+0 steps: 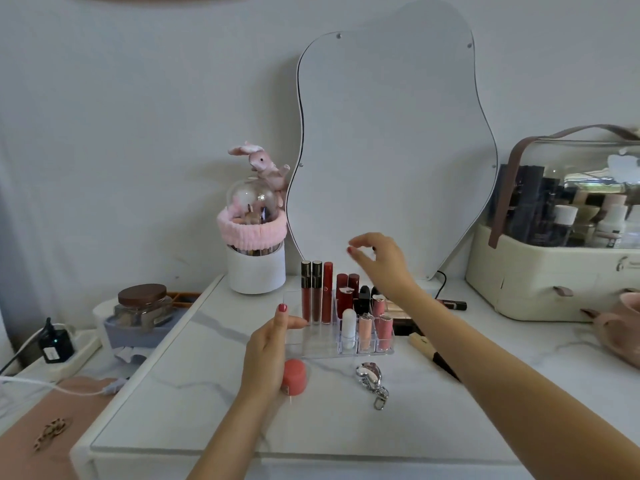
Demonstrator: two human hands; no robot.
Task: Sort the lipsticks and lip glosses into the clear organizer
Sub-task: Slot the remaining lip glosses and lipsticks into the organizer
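The clear organizer (313, 344) stands mid-table in the head view. Three tall lip glosses (316, 292) stand in its left back slots. Red, black and pink lipsticks (363, 317) and a white tube (348, 323) fill its right compartments. My left hand (268, 348) holds the organizer's left side, thumb on the front and index finger up along the wall. My right hand (377, 258) hovers above the lipsticks with loosely curled fingers and holds nothing. A pink round balm (294, 376) lies by my left wrist.
A wavy mirror (391, 133) leans on the wall behind. A white brush holder (256, 268) with a bunny dome stands left. A cream cosmetic case (554, 271) sits right. A silver keychain (372, 379) lies in front of the organizer; a brush (433, 355) and a dark tube (453, 304) lie right of it.
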